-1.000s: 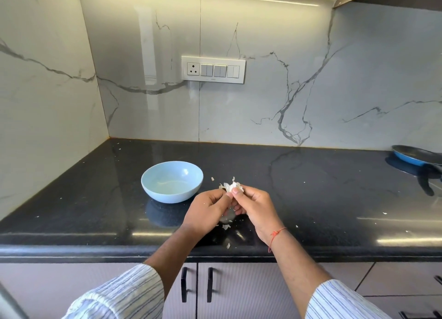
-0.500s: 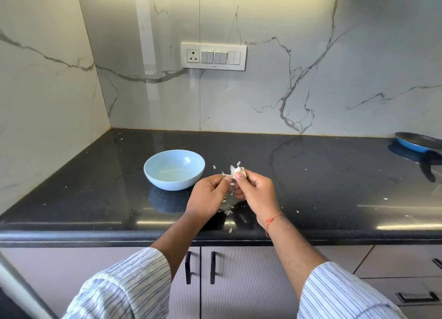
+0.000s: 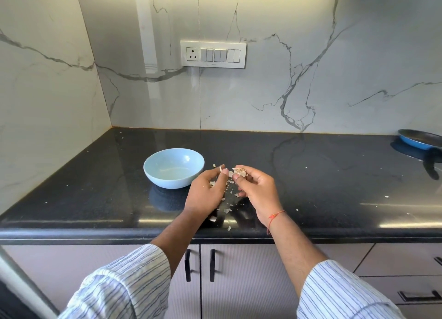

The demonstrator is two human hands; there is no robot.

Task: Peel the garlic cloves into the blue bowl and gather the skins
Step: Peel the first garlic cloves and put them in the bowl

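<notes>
A light blue bowl [image 3: 174, 168] stands on the black counter [image 3: 95, 189], left of my hands, and looks empty. My right hand [image 3: 257, 191] pinches a garlic clove [image 3: 240, 171] with pale papery skin at its fingertips. My left hand [image 3: 207, 191] is a little to the left of it, apart from the clove, pinching a small strip of skin [image 3: 220, 168] between thumb and forefinger. Several flakes of garlic skin [image 3: 227, 210] lie on the counter under and between my hands.
A blue pan [image 3: 419, 140] with a dark handle sits at the far right of the counter. Small skin flecks are scattered across the worktop. Marble walls close the back and left sides. Cabinet doors with black handles [image 3: 199, 265] are below the front edge.
My hands were together on the clove; now the left hand has pulled away to the left with a bit of skin. The right hand keeps the clove.
</notes>
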